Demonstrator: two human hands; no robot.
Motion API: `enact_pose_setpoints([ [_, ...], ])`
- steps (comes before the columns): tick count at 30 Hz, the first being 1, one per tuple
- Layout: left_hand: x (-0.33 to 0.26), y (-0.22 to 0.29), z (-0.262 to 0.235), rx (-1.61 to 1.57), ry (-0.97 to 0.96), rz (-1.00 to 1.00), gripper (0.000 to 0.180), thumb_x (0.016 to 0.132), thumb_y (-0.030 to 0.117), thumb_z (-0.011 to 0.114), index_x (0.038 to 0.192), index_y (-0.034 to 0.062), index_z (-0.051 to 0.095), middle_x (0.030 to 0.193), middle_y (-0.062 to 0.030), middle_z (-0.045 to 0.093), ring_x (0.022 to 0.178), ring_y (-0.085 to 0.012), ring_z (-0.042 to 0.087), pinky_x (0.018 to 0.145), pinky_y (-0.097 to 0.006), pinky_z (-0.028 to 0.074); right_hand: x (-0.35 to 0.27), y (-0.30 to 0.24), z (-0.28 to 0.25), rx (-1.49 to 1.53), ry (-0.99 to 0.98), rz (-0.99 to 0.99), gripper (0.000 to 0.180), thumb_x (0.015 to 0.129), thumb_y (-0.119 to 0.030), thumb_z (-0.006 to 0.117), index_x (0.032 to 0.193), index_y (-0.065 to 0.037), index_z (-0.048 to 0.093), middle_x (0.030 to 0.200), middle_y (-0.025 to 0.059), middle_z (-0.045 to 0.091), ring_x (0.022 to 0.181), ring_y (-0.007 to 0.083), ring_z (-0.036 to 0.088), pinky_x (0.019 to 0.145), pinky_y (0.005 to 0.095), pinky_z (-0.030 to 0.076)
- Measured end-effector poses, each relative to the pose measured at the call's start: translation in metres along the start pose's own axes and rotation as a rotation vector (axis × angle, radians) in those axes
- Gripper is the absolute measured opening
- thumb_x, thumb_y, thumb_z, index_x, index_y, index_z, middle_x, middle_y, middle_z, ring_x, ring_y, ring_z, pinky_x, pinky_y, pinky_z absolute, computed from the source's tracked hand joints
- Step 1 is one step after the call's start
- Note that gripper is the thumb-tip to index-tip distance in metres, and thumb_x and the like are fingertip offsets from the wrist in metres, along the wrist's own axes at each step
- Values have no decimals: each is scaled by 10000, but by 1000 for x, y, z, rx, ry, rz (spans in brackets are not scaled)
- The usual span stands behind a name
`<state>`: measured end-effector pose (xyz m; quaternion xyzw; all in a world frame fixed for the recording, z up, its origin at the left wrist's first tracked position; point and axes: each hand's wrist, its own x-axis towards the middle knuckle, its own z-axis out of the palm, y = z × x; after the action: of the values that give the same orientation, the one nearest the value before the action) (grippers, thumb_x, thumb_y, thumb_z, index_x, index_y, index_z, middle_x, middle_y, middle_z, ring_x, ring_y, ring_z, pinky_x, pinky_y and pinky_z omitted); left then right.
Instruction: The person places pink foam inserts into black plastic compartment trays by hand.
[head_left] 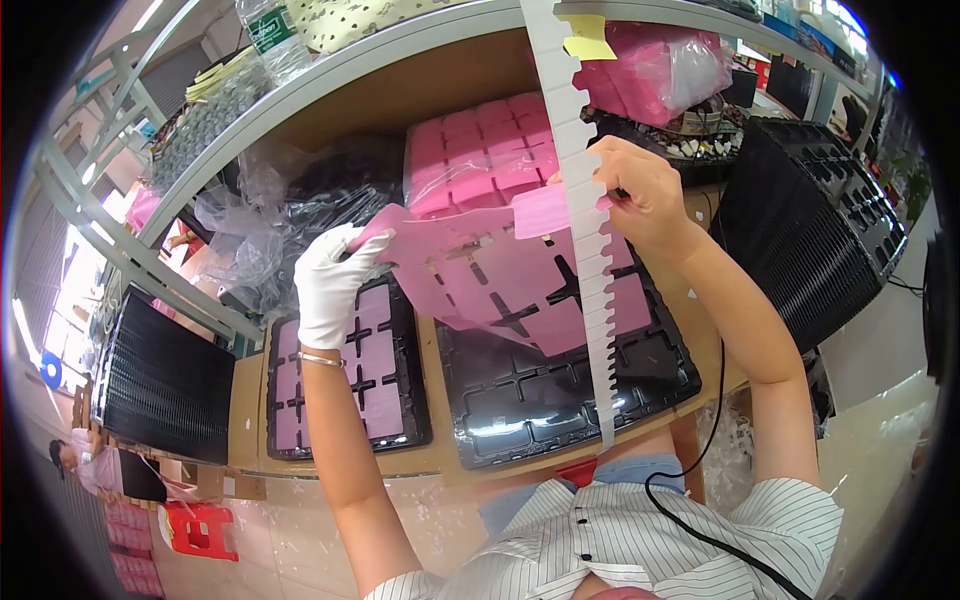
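Observation:
A thin pink sheet (470, 270) with cut-out slots hangs spread between my hands. My left hand (328, 285), in a white glove, pinches its upper left corner. On the far side, my bare right hand (645, 195) is closed at the sheet's upper right edge, partly behind a white notched strip (590, 250). A lighter pink folded piece (540, 214) shows at the sheet's top edge beside the strip. Below the sheet lies a black plastic tray (530, 410) with raised cross-shaped ribs. Another black tray (420, 425), lined with pink sheet, lies to the left.
At the back sits a stack of pink sheets (480, 145) next to crumpled clear plastic and black material (340, 200). Stacks of black trays stand at left (165, 375) and right (815, 230). A grey shelf edge (330, 70) crosses above. A red stool (200, 530) is on the floor.

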<state>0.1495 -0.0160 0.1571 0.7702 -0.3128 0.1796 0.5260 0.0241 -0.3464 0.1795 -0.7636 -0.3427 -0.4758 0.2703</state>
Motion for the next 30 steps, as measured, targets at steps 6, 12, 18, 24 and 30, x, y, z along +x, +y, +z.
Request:
enact_pose_setpoints([
  [6,0,7,-1,47,-9,56,176,779,139,801,872,10,727,763,3,632,682,-62,541,648,-209,452,4,-3,-3,-92,16,-100,230,664,108,698,857,6,629,812,88,635,734,232,612,616,297,496],
  [12,-4,10,-8,61,-27,47,171,773,124,803,889,18,736,767,8,633,687,-63,551,641,-212,458,0,-16,-1,76,101,266,95,833,-4,681,927,-6,670,812,46,673,728,94,615,645,248,507],
  [18,-9,15,-15,111,-157,19,296,737,156,831,992,42,734,827,-27,697,708,-73,603,701,-231,496,16,-20,-1,396,180,731,153,951,-116,615,1040,4,649,849,-21,647,766,13,569,706,167,453],
  [24,-17,12,-12,266,-276,-36,306,764,181,817,1013,30,725,870,-34,714,737,-74,614,736,-239,498,17,-11,-18,556,351,791,145,927,-137,652,1004,-14,650,858,18,696,740,37,622,660,191,494],
  [30,-33,21,-29,-150,-92,-238,244,916,276,683,930,32,693,837,55,611,693,-38,493,660,-196,405,2,-32,-45,569,428,872,250,957,-252,619,1031,-18,664,835,12,665,719,62,620,633,243,523],
])
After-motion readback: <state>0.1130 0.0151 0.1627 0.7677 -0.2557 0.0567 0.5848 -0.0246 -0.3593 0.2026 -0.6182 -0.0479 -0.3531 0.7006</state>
